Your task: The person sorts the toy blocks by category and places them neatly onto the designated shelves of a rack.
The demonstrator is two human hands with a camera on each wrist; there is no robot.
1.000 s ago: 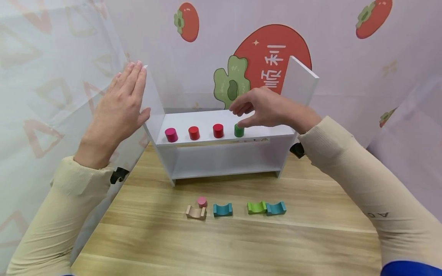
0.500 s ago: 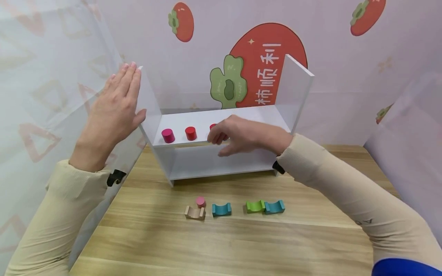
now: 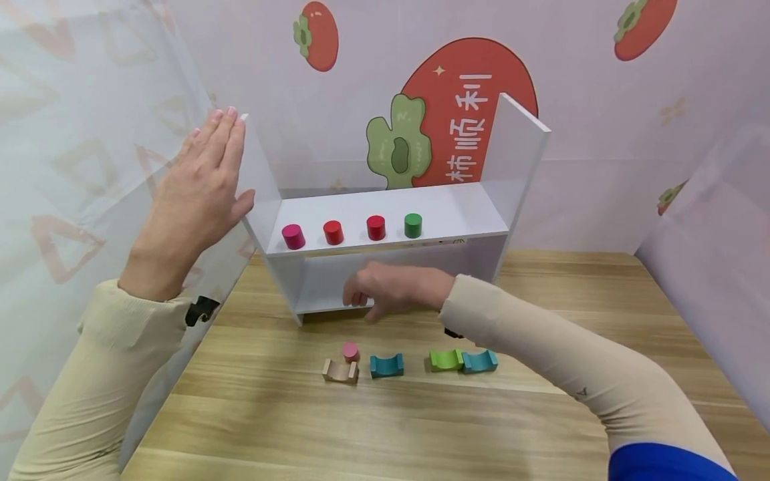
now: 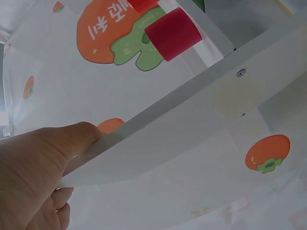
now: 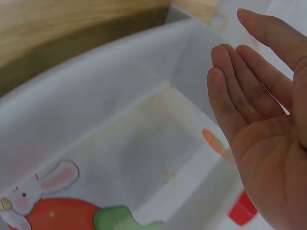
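Just below relaxed right hand (image 3: 391, 290) fingers: pink cylinder (image 3: 350, 351).

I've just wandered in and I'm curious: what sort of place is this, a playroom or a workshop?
Probably a staged tabletop booth, not a real playroom: a wooden table closed in by persimmon-printed backdrop sheets, a small white shelf with coloured cylinders, and toy blocks laid in a neat row.

We see bright, even, diffuse light with only soft shadows beneath the white shelf (image 3: 385, 200). Our head view bends at its edges. Both wrist views are blurred at close range.
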